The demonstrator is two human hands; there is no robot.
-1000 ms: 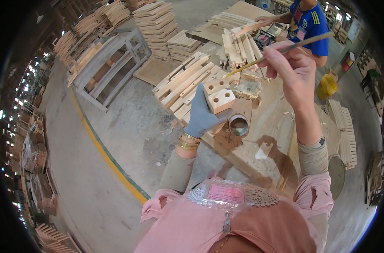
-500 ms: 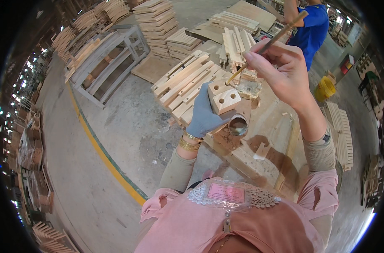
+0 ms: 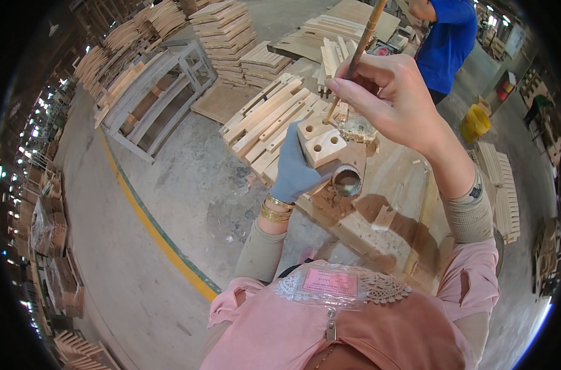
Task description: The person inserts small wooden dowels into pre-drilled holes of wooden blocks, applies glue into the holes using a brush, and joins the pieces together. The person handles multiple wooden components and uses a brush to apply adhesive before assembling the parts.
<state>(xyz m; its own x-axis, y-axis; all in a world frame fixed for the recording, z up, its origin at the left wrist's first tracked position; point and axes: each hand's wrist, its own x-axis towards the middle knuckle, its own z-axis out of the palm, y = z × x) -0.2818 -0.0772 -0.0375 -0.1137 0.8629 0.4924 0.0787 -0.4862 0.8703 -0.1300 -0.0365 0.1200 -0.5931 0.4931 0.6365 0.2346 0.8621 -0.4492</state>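
My left hand (image 3: 292, 161), in a grey glove, is closed around two pale wooden pieces (image 3: 319, 150) held side by side, their drilled ends turned up and several round holes showing. Pinched in my bare right hand (image 3: 392, 102) is a thin wooden stick (image 3: 365, 38), slanting down toward the left. Its narrow lower tip meets the far piece's end, at or in a hole; exactly which I cannot tell. Just right of the left hand stands a round open container (image 3: 347, 182) with a brownish inside.
Pale wooden bars (image 3: 271, 126) lie in rows beyond my left hand, on the wooden worktable (image 3: 400, 185). A grey wooden rack (image 3: 157, 102) and stacked boards (image 3: 225, 37) stand farther left. A person in a blue shirt (image 3: 450, 46) is at the far right, near a yellow bucket (image 3: 474, 123).
My right hand has moved left and slightly down, and the stick is now steeper, its tip lower on the wood. The left hand and the pieces have shifted slightly left.
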